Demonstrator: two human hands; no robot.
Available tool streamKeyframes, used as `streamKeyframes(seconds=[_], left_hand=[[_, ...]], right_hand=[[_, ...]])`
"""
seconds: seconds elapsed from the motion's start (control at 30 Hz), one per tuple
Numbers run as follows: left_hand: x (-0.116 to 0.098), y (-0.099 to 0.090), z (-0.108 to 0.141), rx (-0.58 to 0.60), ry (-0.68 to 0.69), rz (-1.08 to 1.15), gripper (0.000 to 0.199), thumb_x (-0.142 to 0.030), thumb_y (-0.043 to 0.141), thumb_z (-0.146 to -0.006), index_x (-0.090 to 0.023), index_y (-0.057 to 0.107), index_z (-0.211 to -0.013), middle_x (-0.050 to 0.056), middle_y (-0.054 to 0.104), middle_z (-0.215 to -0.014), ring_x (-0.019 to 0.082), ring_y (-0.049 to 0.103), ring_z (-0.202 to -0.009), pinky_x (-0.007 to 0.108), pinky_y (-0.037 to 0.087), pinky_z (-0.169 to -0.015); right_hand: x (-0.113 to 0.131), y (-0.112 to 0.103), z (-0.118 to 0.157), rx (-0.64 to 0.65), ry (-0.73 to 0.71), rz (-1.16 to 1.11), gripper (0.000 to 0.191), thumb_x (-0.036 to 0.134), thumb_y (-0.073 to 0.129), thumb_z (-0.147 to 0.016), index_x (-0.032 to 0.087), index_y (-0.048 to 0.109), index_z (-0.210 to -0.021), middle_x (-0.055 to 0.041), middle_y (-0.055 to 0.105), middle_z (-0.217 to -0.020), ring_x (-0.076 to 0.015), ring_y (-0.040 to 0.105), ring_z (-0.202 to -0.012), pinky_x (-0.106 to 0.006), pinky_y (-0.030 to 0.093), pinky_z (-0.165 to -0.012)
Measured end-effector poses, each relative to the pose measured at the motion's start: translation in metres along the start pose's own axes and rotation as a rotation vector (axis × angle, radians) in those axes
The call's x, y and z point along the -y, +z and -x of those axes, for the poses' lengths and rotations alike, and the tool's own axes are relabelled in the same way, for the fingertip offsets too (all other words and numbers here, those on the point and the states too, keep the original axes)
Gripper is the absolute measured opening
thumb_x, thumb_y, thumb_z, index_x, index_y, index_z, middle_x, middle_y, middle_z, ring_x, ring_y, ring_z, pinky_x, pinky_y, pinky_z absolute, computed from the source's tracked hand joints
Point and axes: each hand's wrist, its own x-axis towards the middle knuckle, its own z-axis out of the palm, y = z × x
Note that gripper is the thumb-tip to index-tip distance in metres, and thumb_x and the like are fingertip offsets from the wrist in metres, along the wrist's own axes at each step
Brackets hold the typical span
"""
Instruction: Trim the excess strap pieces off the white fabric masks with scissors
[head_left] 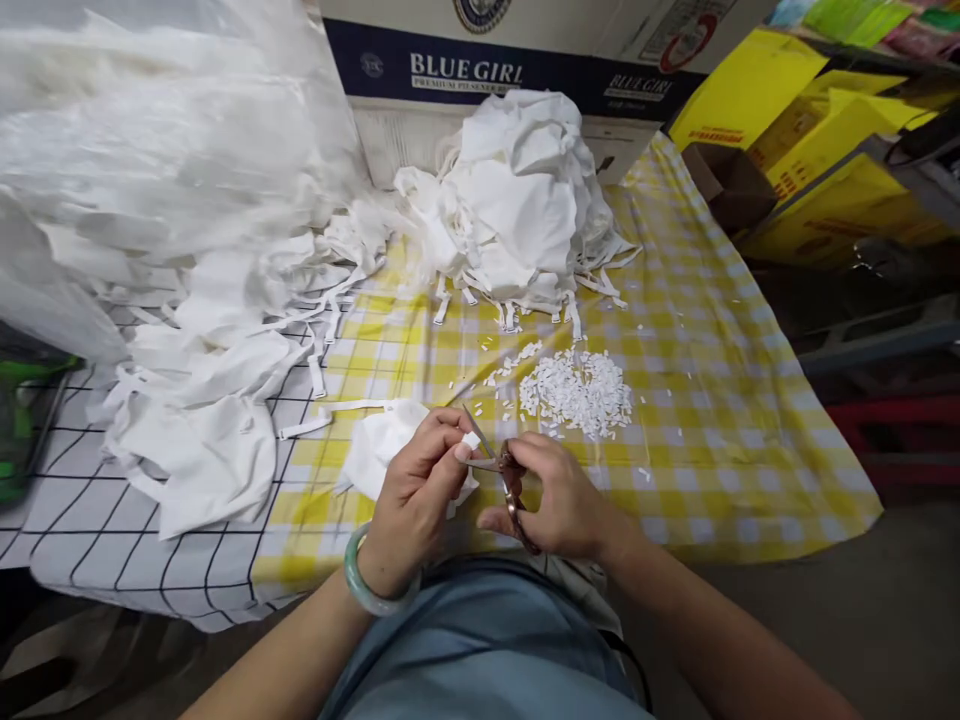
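Observation:
My left hand [422, 490], with a jade-green bangle [358, 575] at the wrist, pinches a white fabric strap [471, 440]. A white cloth piece [375, 445] lies beneath and beside that hand, partly hidden by it. In my right hand [566, 495] is a pair of scissors [513, 500] with brownish handles. The blades point up and to the left, close beside the strap end. Whether they touch the strap I cannot make out. Beyond my hands lies a heap of small white clippings [576, 392], with several stray bits around it.
A large pile of white cloth pieces [525, 200] with dangling straps stands at the back. More white pieces [217, 450] and clear plastic bags [165, 130] lie at left. Behind is a Blue Girl carton [420, 115]. Yellow boxes [825, 150] line the right, past the checked tablecloth [720, 440].

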Motion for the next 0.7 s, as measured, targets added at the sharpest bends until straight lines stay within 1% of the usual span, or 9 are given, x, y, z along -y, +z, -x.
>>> streamKeyframes(seconds=[0.1, 0.23, 0.43, 0.57, 0.7], left_hand=[[0.003, 0.004, 0.0, 0.013, 0.006, -0.005, 0.026, -0.03, 0.052, -0.097, -0.019, 0.062, -0.076, 0.005, 0.05, -0.1, 0.016, 0.05, -0.084, 0.028, 0.041, -0.07], [0.002, 0.005, -0.003, 0.038, 0.056, -0.074, 0.028, -0.027, 0.05, -0.098, -0.02, 0.06, -0.072, 0.006, 0.05, -0.095, 0.021, 0.049, -0.096, 0.03, 0.042, -0.079], [0.001, 0.008, -0.005, 0.062, 0.112, -0.133, 0.03, -0.023, 0.048, -0.098, -0.02, 0.059, -0.071, 0.006, 0.049, -0.092, 0.02, 0.047, -0.098, 0.031, 0.04, -0.085], [0.003, 0.01, -0.005, 0.082, 0.093, -0.118, 0.026, -0.025, 0.047, -0.099, -0.021, 0.062, -0.077, 0.006, 0.048, -0.097, 0.02, 0.048, -0.099, 0.031, 0.041, -0.085], [0.006, 0.009, -0.003, 0.094, 0.07, -0.089, 0.022, -0.027, 0.048, -0.099, -0.021, 0.063, -0.083, 0.005, 0.046, -0.1, 0.02, 0.049, -0.095, 0.03, 0.043, -0.08]], right_hand=[[-0.004, 0.003, 0.001, -0.009, -0.01, 0.034, 0.049, 0.06, 0.076, -0.071, 0.021, 0.047, -0.064, 0.0004, 0.053, -0.064, -0.0154, 0.046, -0.064, -0.029, 0.035, -0.064], [-0.011, 0.005, 0.002, -0.041, -0.006, 0.054, 0.05, 0.06, 0.076, -0.07, 0.021, 0.046, -0.063, 0.0007, 0.053, -0.063, -0.015, 0.046, -0.062, -0.029, 0.034, -0.062], [-0.011, 0.003, 0.002, -0.046, -0.015, 0.038, 0.05, 0.06, 0.075, -0.071, 0.022, 0.043, -0.062, 0.0018, 0.052, -0.059, -0.0141, 0.045, -0.059, -0.028, 0.034, -0.062], [-0.012, 0.003, 0.001, -0.046, -0.016, 0.02, 0.049, 0.058, 0.076, -0.071, 0.022, 0.043, -0.062, 0.0024, 0.051, -0.059, -0.0136, 0.044, -0.059, -0.028, 0.034, -0.061], [-0.012, 0.004, 0.001, -0.051, -0.028, -0.001, 0.049, 0.056, 0.076, -0.072, 0.022, 0.043, -0.062, 0.0031, 0.05, -0.058, -0.0129, 0.044, -0.059, -0.027, 0.034, -0.061]])
